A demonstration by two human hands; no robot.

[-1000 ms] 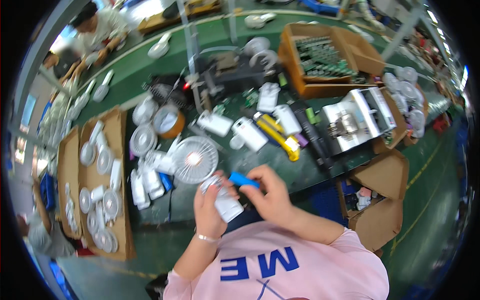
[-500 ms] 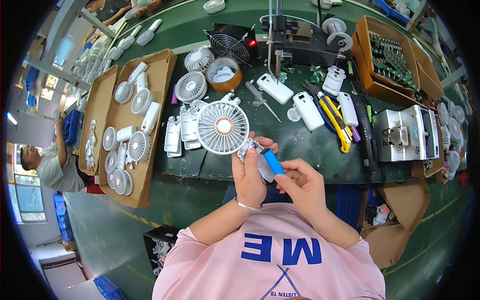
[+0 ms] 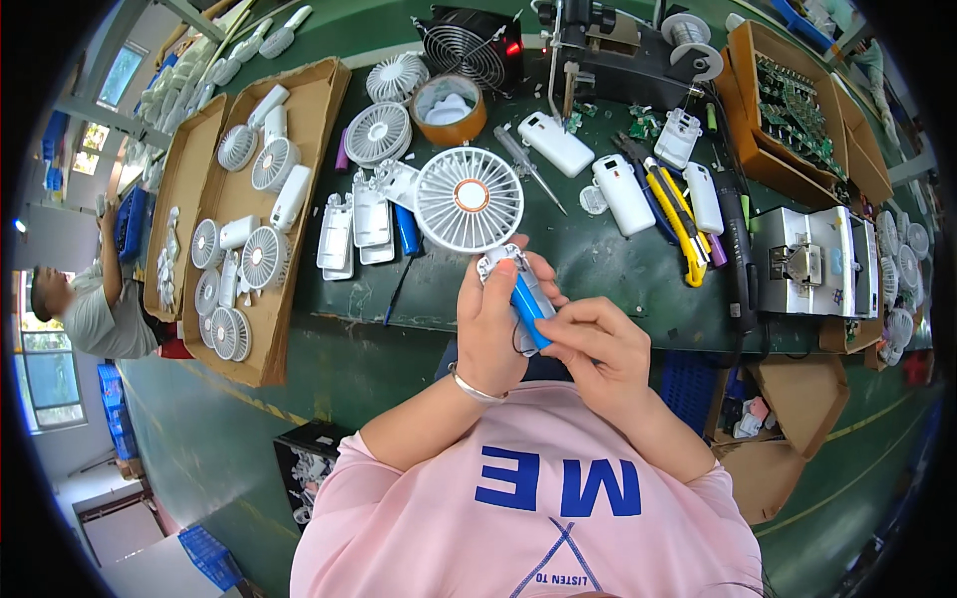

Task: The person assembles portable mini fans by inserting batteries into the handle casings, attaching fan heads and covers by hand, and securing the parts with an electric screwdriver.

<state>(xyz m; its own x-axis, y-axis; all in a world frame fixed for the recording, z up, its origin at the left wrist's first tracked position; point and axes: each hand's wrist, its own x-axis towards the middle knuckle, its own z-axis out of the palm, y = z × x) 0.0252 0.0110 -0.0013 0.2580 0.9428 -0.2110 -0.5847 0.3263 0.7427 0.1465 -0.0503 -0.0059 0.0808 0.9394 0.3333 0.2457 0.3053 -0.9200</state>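
My left hand (image 3: 488, 334) is closed around the handle of a white handheld fan (image 3: 439, 204), whose round grille with an orange ring points away from me. The handle's back is off, and a blue cylindrical battery (image 3: 528, 307) lies lengthwise in it. My right hand (image 3: 601, 344) pinches the lower end of this battery between thumb and fingers. A dark wire loops beside the handle's lower end. Left of the fan head lie white handle shells (image 3: 373, 224), with another blue battery (image 3: 407, 231) next to them.
On the left, a cardboard tray (image 3: 284, 329) holds several fans. White handle covers (image 3: 623, 194), a yellow cutter (image 3: 678, 224), a screwdriver (image 3: 530, 169) and a tape roll (image 3: 469, 128) lie across the bench. A wire spool (image 3: 690, 35) and circuit-board box (image 3: 740, 110) stand behind. Another person stands far left.
The battery has swung from a slant beside the handle to lying along it. The fan head has moved up and right, uncovering the second battery. The whole view has shifted slightly.
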